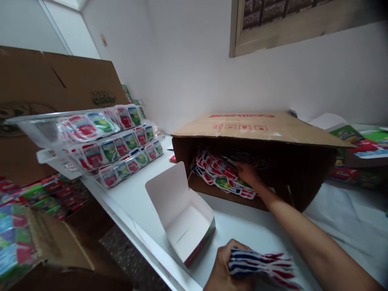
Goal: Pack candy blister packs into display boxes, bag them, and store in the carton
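At the bottom of the view, my left hand (229, 264) is closed around a stack of small flat packets (262, 264), seen edge-on with red, white and dark blue edges. My right hand (247, 174) reaches into a brown cardboard carton (242, 125) lying on its side. Its fingers are at the right end of a heap of red, white and green packets (218, 169) and seem closed on some; shadow hides part of them. Just left of my left hand stands a small open box (190, 218) with a white inside and its lid flap raised.
Clear plastic trays (69, 137) filled with similar packets are stacked at the table's left. Large cartons (60, 81) stand beyond and below the table edge, one holding colourful boxes (18, 238). Printed boxes (345, 173) and a whitish sheet (339, 214) lie on the right.
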Tool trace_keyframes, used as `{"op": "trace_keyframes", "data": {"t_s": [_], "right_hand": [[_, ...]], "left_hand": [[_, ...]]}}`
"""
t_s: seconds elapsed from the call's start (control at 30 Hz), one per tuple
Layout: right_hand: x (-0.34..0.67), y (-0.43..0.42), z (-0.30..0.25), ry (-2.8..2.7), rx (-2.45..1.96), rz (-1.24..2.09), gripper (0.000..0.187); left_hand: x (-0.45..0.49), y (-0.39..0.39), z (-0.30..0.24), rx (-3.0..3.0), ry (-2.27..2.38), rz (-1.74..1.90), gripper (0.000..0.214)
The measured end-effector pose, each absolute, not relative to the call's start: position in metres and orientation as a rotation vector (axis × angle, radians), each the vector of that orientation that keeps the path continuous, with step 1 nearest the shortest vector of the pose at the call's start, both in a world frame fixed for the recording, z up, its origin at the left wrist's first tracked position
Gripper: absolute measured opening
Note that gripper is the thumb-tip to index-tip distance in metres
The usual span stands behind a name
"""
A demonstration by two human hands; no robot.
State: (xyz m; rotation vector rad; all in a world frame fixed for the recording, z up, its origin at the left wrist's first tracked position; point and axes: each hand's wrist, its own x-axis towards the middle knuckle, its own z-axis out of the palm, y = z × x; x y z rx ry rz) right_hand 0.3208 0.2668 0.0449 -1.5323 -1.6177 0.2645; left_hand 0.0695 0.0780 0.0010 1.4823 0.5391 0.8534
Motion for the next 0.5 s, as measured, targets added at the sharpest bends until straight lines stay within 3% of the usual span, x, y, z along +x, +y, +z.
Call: {"op": "trace_keyframes", "data": {"t_s": [0.17, 0.27, 0.37, 0.43, 0.5], "right_hand": [[0.327, 0.163, 0.03, -1.456, -1.567, 0.368, 0.054], [0.315, 0.088, 0.025, -1.466, -1.512, 0.562, 0.047], [0.302, 0.034, 0.03, -1.523, -1.346, 1.023, 0.039], [0.299, 0.017, 0.037, -1.552, -1.28, 1.227, 0.039], [0.302, 0.012, 0.044, -1.601, -1.272, 1.293, 0.039]], "left_hand": [[0.066, 0.08, 0.018, 1.57, 0.527, 0.892, 0.03], [0.064, 0.082, 0.023, 1.687, 0.61, 0.969, 0.028], [0.065, 0.082, 0.018, 1.673, 0.614, 0.96, 0.028], [0.065, 0.081, 0.013, 1.633, 0.575, 0.986, 0.039], [0.066, 0.08, 0.008, 1.568, 0.556, 1.036, 0.072]]}}
